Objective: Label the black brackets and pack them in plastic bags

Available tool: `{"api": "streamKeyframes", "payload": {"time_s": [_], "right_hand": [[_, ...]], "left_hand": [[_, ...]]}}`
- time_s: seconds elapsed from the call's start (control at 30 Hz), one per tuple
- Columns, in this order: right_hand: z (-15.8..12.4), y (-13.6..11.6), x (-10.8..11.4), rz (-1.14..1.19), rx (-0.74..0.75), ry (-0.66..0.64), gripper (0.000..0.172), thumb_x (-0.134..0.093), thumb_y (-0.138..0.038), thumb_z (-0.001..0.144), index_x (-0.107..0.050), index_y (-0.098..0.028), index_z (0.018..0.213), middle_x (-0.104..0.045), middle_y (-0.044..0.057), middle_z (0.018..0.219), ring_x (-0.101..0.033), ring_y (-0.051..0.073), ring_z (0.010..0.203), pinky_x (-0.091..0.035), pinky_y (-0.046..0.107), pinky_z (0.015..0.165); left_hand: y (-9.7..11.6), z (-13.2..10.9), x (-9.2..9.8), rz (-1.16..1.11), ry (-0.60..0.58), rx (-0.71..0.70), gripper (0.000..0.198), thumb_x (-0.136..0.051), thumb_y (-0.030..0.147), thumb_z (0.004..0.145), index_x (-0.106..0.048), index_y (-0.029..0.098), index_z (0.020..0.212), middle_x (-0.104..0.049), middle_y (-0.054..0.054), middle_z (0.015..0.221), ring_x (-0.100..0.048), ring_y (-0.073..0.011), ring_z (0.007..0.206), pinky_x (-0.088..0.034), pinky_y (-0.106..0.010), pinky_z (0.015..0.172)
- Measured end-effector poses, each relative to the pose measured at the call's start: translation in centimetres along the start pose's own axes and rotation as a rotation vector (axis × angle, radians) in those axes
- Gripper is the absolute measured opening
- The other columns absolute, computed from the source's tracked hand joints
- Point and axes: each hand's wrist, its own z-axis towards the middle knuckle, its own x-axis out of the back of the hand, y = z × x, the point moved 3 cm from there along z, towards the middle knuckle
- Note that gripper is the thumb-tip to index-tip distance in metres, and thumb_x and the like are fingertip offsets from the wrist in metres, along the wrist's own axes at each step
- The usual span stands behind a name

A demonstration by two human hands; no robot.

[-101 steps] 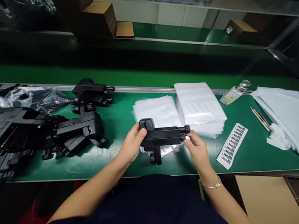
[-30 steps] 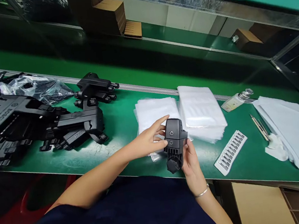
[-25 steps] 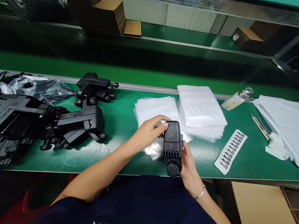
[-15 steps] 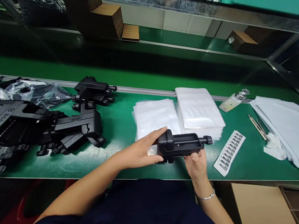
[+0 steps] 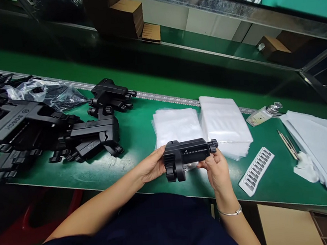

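Observation:
Between both hands, over the front of the green bench, is a black plastic clamp mount (image 5: 187, 153) with a small knob at its right end. My left hand (image 5: 154, 166) grips its left end, fingers partly hidden behind it. My right hand (image 5: 218, 171) closes round the right end, below the knob. Something clear shows under the clamp mount, too little to name. Just behind it lie a stack of clear plastic bags (image 5: 177, 125) and a thicker stack of bags (image 5: 225, 119).
Several similar black clamp mounts (image 5: 91, 136) are piled at the left, beside a crumpled plastic bag (image 5: 48, 94). Toward the right are a label sheet (image 5: 256, 171), a pump bottle (image 5: 263, 114), tweezers-like tools (image 5: 287, 143) and white sheets (image 5: 326, 151). A metal shelf edge (image 5: 197, 4) crosses above.
Both hands have rolled the clamp mount over, so its open channel no longer faces up and its jaw side points toward me. My left hand has slid behind its left end.

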Motion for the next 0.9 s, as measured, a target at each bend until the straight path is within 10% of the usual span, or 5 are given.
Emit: {"api": "streamKeyframes", "payload": {"time_s": [0.2, 0.4, 0.53, 0.73, 0.9], "right_hand": [[-2.2, -1.7, -3.0, -0.432, 0.226, -0.073, 0.039, -0.080, -0.035, 0.070, -0.056, -0.024, 0.099, -0.065, -0.002, 0.076, -0.064, 0.015, 0.066, -0.056, 0.028, 0.063], [-3.3, -3.0, -4.7, -0.645, 0.329, -0.201, 0.043, -0.074, -0.033, 0.077, -0.054, -0.024, 0.113, -0.069, 0.002, 0.085, -0.068, 0.019, 0.074, -0.058, 0.032, 0.070], [-2.6, -3.3, 1.8, -0.635, 0.248, -0.121, 0.055, -0.063, -0.044, 0.084, -0.048, -0.024, 0.132, -0.070, 0.008, 0.106, -0.069, 0.021, 0.086, -0.056, 0.036, 0.078], [-6.9, -3.2, 18.3, -1.297, -0.320, 0.662, 0.041, -0.045, -0.054, 0.089, -0.062, -0.018, 0.100, -0.070, 0.014, 0.085, -0.067, 0.030, 0.079, -0.047, 0.037, 0.064], [-11.1, 0.6, 19.9, -1.268, -0.546, 0.651, 0.038, -0.054, -0.055, 0.085, -0.051, -0.019, 0.098, -0.064, 0.007, 0.067, -0.066, 0.029, 0.065, -0.043, 0.032, 0.055]], "left_hand": [[-0.1, 1.7, 0.9, -0.036, 0.134, 0.155, 0.052, -0.043, 0.052, 0.097, -0.064, 0.013, 0.124, -0.073, -0.010, 0.083, -0.067, -0.0189, 0.067, -0.053, -0.028, 0.063], [-0.4, 2.3, 0.2, -0.071, 0.125, 0.167, 0.052, -0.047, 0.051, 0.095, -0.058, 0.016, 0.132, -0.075, -0.011, 0.092, -0.071, -0.0233, 0.075, -0.054, -0.033, 0.071], [0.5, 2.2, -0.1, -0.025, 0.197, 0.130, 0.048, -0.050, 0.048, 0.094, -0.062, 0.015, 0.126, -0.075, -0.010, 0.099, -0.070, -0.0193, 0.074, -0.053, -0.027, 0.069], [2.6, 2.5, 0.1, 0.331, 0.373, -0.014, 0.052, -0.065, 0.047, 0.082, -0.061, 0.021, 0.127, -0.074, -0.006, 0.105, -0.070, -0.0204, 0.081, -0.055, -0.026, 0.065], [3.6, 4.6, 0.4, 1.001, 0.443, -0.226, 0.070, -0.060, 0.060, 0.077, -0.051, 0.023, 0.135, -0.058, -0.009, 0.135, -0.060, -0.0281, 0.114, -0.054, -0.033, 0.084]]}}
